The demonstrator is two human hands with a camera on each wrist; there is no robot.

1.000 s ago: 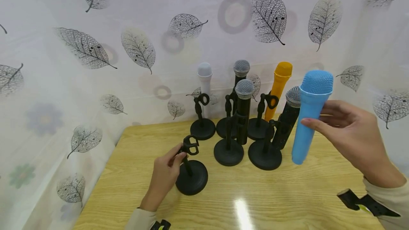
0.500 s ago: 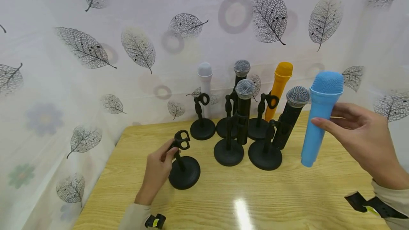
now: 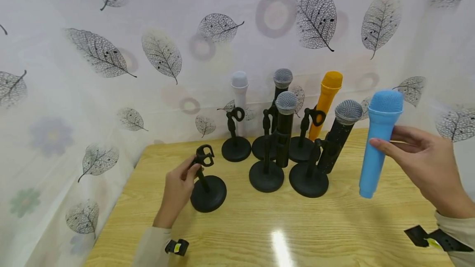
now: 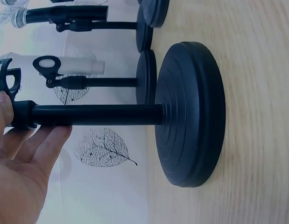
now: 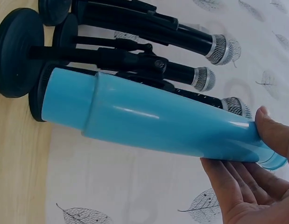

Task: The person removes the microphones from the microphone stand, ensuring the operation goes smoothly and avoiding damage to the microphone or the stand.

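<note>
At the left, my left hand pinches a black desktop microphone stand just below its clip, which holds no microphone. In the left wrist view the fingers touch the pole; whether the round base rests on the tabletop or hovers, I cannot tell. My right hand grips a light blue microphone by its upper body, between thumb and fingers. Its grille points up, and it is tilted slightly, held off the table. In the right wrist view the blue microphone's lower end faces the camera side, away from the hand.
Several black stands stand together at the table's back. Near them are a white microphone, an orange microphone and black ones with silver grilles, such as the front black microphone and the right black microphone. Behind hangs a leaf-patterned curtain.
My left hand and the stand have moved left and toward the back of the table. My right hand has carried the blue microphone right and slightly lower, away from the other microphones.
</note>
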